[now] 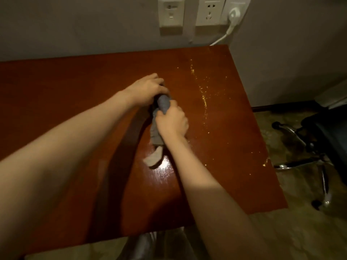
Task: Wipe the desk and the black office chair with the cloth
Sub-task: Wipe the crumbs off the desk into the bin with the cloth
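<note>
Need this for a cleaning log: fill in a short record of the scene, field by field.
desk: reddish-brown, glossy
cloth: grey, bunched, its lower end on the desk
left hand: grips the cloth's far end
right hand: grips the cloth's middle
yellow specks: in a line on the desk, right of the hands
black office chair: on the floor right of the desk, partly out of frame
white plug: in a wall socket

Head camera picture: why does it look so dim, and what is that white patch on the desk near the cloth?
Head view: dim, warm light; the white patch is glare off the glossy desk beside the cloth. Head view: the arms cast shadows on the wood; the wide lens swells the near forearms, and the black office chair sinks into gloom.
</note>
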`<state>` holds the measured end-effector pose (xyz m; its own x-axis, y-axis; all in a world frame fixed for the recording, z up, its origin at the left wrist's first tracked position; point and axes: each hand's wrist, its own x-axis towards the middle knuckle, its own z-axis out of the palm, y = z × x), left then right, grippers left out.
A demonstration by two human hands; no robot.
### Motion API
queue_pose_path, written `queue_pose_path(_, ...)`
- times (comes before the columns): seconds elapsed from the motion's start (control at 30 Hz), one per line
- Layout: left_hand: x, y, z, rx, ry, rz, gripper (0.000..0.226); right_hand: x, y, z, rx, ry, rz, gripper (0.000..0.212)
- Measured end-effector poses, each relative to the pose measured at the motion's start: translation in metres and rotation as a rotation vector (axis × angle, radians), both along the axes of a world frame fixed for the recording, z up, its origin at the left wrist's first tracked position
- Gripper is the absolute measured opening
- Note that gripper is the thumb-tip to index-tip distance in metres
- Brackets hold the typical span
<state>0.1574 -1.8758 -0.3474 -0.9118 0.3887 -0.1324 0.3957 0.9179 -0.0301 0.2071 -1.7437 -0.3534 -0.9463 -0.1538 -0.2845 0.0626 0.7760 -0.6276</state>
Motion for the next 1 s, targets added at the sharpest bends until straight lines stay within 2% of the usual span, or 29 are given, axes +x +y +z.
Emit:
queue_pose_path(0.13, 0.058, -0.046, -0.002, -0.139, -0.165, 0.131, 0.041, 0.050, -0.043, -0.011, -0.064, -0.093, 0.175, 0.043)
queue_pose_path(0.2, 0.089, -0.053, -0.015, -0.101, -0.185, 0.257, 0.041, 0.068, -0.049, -0.020, -0.006, -0.094, 0.277, 0.046)
queue_pose_path(0.33, 0.118, -0.044, -0.034, 0.078, -0.052, 0.393, 0.039, 0.075, -0.035, -0.030, 0.094, -0.023, 0.345, 0.047)
queue_pose_path(0.67, 0.078, 0.072, -0.047, 0.252, 0.002, 0.328, 0.035, 0.048, 0.072, -0.035, 0.213, 0.057, 0.164, 0.050)
queue_pose_path(0.87, 0.050, 0.140, -0.040, 0.192, -0.050, 0.278, 0.038, 0.030, 0.130, -0.034, 0.304, 0.106, 0.070, 0.047)
queue_pose_path(1.0, 0.047, 0.145, -0.022, 0.114, -0.050, 0.221, 0.038, 0.029, 0.137, -0.026, 0.281, 0.107, 0.052, 0.045)
